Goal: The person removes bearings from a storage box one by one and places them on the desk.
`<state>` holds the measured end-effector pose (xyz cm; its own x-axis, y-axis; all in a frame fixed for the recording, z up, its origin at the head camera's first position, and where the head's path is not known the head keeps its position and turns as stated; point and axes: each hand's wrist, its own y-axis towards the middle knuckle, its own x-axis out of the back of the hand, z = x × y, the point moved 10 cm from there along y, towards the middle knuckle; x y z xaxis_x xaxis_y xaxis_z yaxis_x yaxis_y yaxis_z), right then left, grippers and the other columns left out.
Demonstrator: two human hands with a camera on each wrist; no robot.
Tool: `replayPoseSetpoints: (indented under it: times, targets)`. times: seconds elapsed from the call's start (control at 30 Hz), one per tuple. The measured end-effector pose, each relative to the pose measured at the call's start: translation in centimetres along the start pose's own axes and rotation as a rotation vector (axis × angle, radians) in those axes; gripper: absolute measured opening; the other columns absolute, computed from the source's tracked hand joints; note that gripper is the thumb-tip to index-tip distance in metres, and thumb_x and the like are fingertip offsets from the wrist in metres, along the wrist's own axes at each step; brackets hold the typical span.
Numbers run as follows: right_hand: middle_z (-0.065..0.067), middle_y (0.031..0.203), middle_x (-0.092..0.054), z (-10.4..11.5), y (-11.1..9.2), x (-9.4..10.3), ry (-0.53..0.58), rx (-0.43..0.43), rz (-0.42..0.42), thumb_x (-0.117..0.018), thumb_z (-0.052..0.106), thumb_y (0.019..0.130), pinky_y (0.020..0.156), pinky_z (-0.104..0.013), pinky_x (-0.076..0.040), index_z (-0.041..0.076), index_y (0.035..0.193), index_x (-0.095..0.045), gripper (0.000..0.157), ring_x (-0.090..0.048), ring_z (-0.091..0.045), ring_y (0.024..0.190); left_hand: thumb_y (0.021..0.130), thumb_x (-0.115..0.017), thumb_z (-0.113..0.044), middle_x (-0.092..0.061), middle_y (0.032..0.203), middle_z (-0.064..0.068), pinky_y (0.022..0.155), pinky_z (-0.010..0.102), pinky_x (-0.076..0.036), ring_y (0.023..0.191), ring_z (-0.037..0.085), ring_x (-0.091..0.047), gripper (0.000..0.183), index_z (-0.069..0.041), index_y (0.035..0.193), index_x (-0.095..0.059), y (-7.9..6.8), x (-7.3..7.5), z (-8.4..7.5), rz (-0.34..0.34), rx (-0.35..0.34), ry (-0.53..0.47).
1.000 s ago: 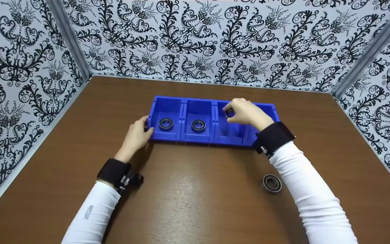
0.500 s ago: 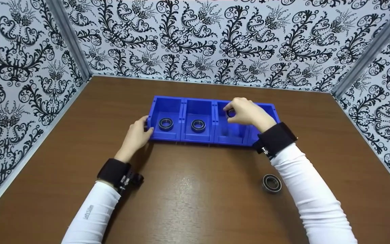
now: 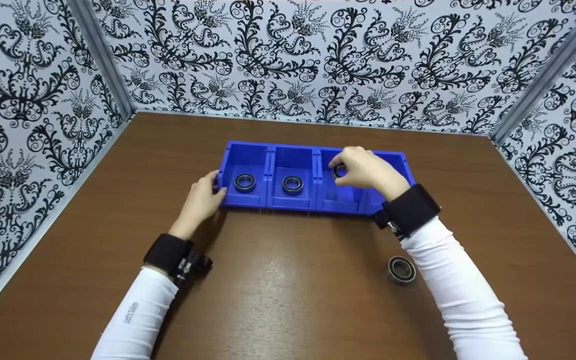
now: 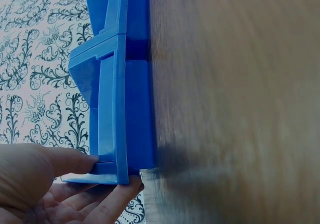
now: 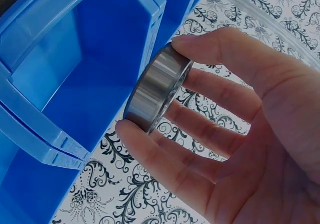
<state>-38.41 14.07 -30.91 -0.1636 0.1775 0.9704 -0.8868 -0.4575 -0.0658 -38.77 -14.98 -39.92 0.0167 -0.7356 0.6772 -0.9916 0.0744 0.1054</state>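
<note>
My right hand pinches a steel ball bearing between thumb and index finger, over the third compartment of the blue divided bin. In the right wrist view the bearing is held by its outer ring, tilted, beside a compartment wall. My left hand grips the bin's left end; in the left wrist view its thumb lies on the rim and its fingers go underneath. One bearing lies flat in the leftmost compartment, another bearing in the second. The rightmost compartment is partly hidden by the right hand and wrist.
A further bearing lies on the brown wooden table, beside the right forearm. Patterned walls with grey metal corner posts stand behind and at both sides of the table.
My right hand has dipped slightly with the bearing over the third compartment, its wrist shifting a little right and nearer. The left hand, bin and other bearings have stayed in place.
</note>
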Motion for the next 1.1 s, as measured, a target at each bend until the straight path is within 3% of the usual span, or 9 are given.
replayPoseSetpoints:
  times: [0.23,0.37,0.53,0.67,0.9,1.1]
  targets:
    - [-0.021,0.128,-0.072,0.3,-0.4,0.2,-0.001,0.000,-0.002,-0.066,0.010,0.083,0.117,-0.070,-0.034,-0.002,0.125,-0.072,0.043,-0.059,-0.042,0.128,0.100,-0.055,-0.003,-0.055,0.144,0.035,0.117,0.055,-0.044,0.136,0.046,-0.055,0.053,0.013,0.148,-0.042,0.0,0.1,-0.1,-0.002,-0.007,0.008]
    - [-0.020,0.126,-0.073,0.5,-0.7,0.4,-0.006,0.008,-0.008,-0.067,0.009,0.083,0.115,-0.066,-0.040,-0.002,0.124,-0.072,0.043,-0.062,-0.039,0.121,0.099,-0.054,-0.003,-0.055,0.144,0.035,0.116,0.055,-0.045,0.136,0.046,-0.055,0.053,0.013,0.148,-0.042,0.0,0.1,0.0,-0.005,-0.009,0.002]
    - [-0.018,0.112,-0.075,1.1,-1.1,0.3,-0.016,0.036,-0.012,-0.067,0.008,0.082,0.101,-0.053,-0.050,-0.003,0.120,-0.073,0.041,-0.060,-0.031,0.103,0.099,-0.054,-0.003,-0.055,0.143,0.036,0.116,0.055,-0.045,0.136,0.047,-0.055,0.053,0.013,0.148,-0.042,0.0,0.0,0.0,-0.006,-0.010,-0.005]
    - [-0.014,0.101,-0.071,1.4,-1.4,0.4,-0.018,0.051,-0.016,-0.066,0.007,0.081,0.085,-0.044,-0.045,-0.002,0.117,-0.075,0.038,-0.053,-0.026,0.092,0.100,-0.054,-0.003,-0.055,0.143,0.036,0.116,0.055,-0.045,0.136,0.047,-0.055,0.053,0.013,0.148,-0.042,0.0,0.0,0.1,-0.004,-0.006,-0.007]
    - [-0.012,0.097,-0.069,1.5,-2.2,0.3,-0.022,0.043,-0.011,-0.067,0.009,0.081,0.080,-0.042,-0.045,-0.001,0.115,-0.076,0.036,-0.054,-0.026,0.091,0.100,-0.055,-0.003,-0.055,0.144,0.035,0.116,0.055,-0.045,0.136,0.046,-0.055,0.052,0.012,0.148,-0.043,0.0,0.0,0.0,-0.006,-0.008,-0.006]
    - [-0.004,0.077,-0.055,1.9,-2.6,0.0,-0.037,0.049,0.002,-0.066,0.009,0.079,0.067,-0.033,-0.032,0.004,0.097,-0.074,0.020,-0.046,-0.020,0.079,0.099,-0.055,-0.002,-0.056,0.142,0.035,0.115,0.055,-0.046,0.135,0.046,-0.057,0.051,0.012,0.148,-0.044,0.0,0.1,0.0,-0.011,-0.010,-0.011]
